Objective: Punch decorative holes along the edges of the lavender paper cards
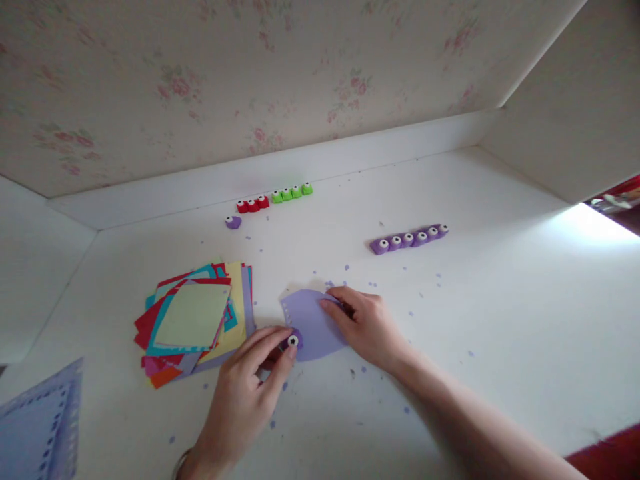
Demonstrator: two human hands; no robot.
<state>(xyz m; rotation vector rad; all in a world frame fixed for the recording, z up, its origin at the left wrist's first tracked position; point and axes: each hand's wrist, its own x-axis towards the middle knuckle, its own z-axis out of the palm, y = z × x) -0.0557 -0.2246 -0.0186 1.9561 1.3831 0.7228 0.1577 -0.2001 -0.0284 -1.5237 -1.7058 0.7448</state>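
My left hand [245, 383] is closed on a small purple craft punch [293, 341] with a white button that bears a black star. Its thumb and forefinger pinch the punch at the lower left edge of a lilac sheet of paper [311, 317]. A row of small punched marks runs along the sheet's upper left edge. My right hand [369, 325] grips the same sheet by its right side between thumb and fingers. How far the paper sits inside the punch is hidden by my left fingers.
A fanned stack of coloured paper [195, 317] lies left. Near the back stand red punches [251, 206], green punches [291, 193] and a lone purple punch [233, 223]; several purple punches [409, 240] line up right. Punched lilac paper [43, 420] lies front left. Lilac bits dot the white tabletop [500, 287].
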